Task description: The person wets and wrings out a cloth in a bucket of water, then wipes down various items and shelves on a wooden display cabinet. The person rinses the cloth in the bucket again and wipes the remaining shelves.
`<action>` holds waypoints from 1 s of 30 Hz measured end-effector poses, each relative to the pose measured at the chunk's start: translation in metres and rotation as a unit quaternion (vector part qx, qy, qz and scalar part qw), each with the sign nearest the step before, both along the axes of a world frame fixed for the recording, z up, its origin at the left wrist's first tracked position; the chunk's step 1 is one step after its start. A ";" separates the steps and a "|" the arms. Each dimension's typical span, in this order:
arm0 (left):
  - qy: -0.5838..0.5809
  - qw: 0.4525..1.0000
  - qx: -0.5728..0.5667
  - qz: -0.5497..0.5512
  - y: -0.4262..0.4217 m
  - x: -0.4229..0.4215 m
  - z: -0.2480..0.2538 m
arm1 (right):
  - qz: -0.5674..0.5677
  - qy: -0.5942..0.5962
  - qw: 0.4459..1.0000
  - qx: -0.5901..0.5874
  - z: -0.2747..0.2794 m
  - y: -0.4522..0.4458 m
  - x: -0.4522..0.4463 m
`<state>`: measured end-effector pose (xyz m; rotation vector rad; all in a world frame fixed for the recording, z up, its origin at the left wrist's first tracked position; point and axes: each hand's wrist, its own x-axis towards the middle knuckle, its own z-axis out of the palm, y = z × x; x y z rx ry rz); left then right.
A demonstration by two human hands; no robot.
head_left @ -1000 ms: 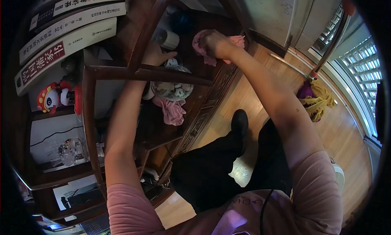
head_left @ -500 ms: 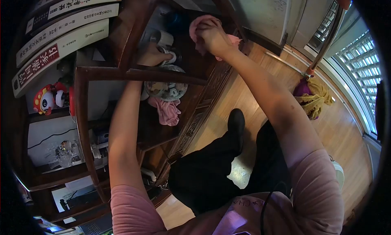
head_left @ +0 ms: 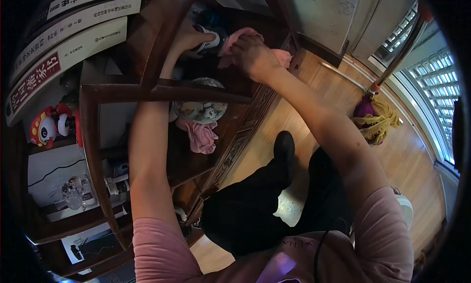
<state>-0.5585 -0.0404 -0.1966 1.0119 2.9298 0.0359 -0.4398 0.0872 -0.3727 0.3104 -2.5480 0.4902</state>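
My left hand (head_left: 190, 38) reaches past the wooden frame into the cabinet, its fingers wrapped round a small cylindrical container (head_left: 202, 43) with a white side. The container's exact kind is not clear. Close beside it, my right hand (head_left: 254, 58) grips a pink cloth (head_left: 245, 35), part of which trails to the right. The cloth's near edge is by the container; whether they touch I cannot tell. Nearer to me on the shelf sit a round, glassy patterned bowl-like piece (head_left: 203, 106) and a second, crumpled pink cloth (head_left: 198, 136). Behind the container is a dark blue object (head_left: 210, 17), partly hidden.
Dark wooden cabinet bars (head_left: 196, 92) cross in front of my left forearm. Thick books (head_left: 73, 55) stand at upper left, above a red figurine (head_left: 44, 128) and a clear glass ornament (head_left: 76, 192). A mop (head_left: 378, 111) rests on the wooden floor at right.
My left hand has lifted the container up and away from the bowl-like piece, toward the cloth. My right hand and cloth have shifted slightly left and nearer to it.
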 end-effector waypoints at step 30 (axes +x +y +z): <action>-0.028 0.994 -0.085 0.061 -0.004 0.020 0.005 | 0.260 -0.116 0.948 -0.140 0.001 0.045 -0.015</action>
